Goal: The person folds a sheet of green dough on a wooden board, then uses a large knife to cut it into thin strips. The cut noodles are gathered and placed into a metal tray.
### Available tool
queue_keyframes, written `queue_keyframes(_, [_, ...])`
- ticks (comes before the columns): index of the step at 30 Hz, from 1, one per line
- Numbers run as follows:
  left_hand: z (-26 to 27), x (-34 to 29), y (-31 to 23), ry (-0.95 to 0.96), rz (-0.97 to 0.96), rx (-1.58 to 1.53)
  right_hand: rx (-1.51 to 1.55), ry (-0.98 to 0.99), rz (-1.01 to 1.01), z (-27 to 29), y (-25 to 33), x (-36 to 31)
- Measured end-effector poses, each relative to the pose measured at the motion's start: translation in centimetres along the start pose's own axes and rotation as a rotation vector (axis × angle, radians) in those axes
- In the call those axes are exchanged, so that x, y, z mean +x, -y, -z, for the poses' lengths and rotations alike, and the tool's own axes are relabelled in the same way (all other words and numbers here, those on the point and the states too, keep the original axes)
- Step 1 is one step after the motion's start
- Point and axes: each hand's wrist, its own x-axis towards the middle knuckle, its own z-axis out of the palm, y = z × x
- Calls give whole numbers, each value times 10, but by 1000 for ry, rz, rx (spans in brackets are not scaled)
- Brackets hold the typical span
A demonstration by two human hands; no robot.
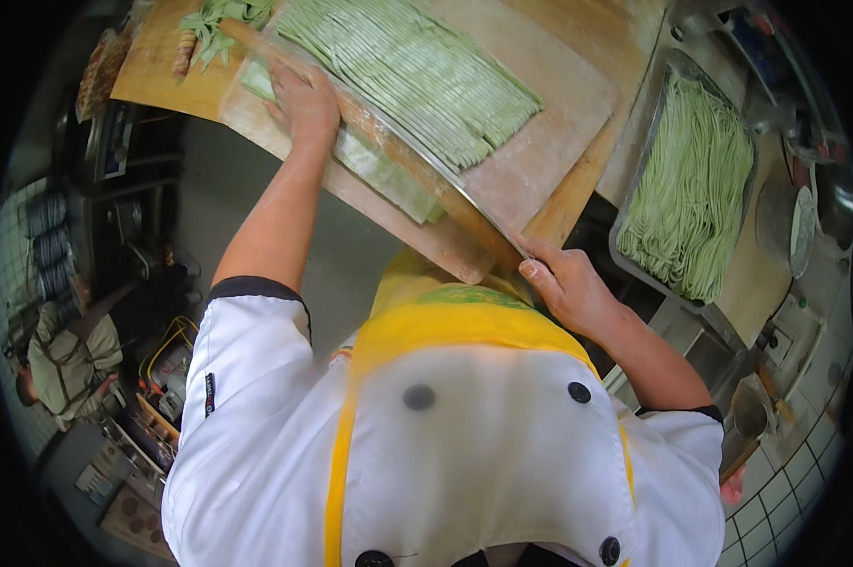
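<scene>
My left hand (306, 102) is closed on a long wooden rolling pin (247, 36) that lies slantwise across a floured board (563, 118). Along the pin runs a long, straight metal blade (426, 163) of a knife. At its near right end my right hand (573, 283) is closed on the knife's handle, which the fingers hide. Beyond the blade, many thin green noodle strips (408, 71) lie side by side. On my side of it, a flat sheet of green dough (389, 178) shows partly, its rest covered by the pin and blade.
A metal tray (620, 248) heaped with green noodles (688, 184) stands to the right. Loose green dough scraps (221, 28) lie at the far left of the wooden table (157, 71). Another person (72, 359) is at the left, near shelves and tools.
</scene>
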Motion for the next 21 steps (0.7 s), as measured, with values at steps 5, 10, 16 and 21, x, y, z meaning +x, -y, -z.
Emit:
queue_keyframes(5, [-6,3,6,-52,-48,79,38,0,30,-7,-6,24])
queue_keyframes(10, [-8,-1,7,-66,-114,139,31,-28,64,-16,9,70])
queue_keyframes(16, [1,-6,-1,-51,-127,49,44,-56,132,-24,43,146])
queue_keyframes(21, [6,-5,-4,-41,-98,-42,-76,-221,475,-31,93,244])
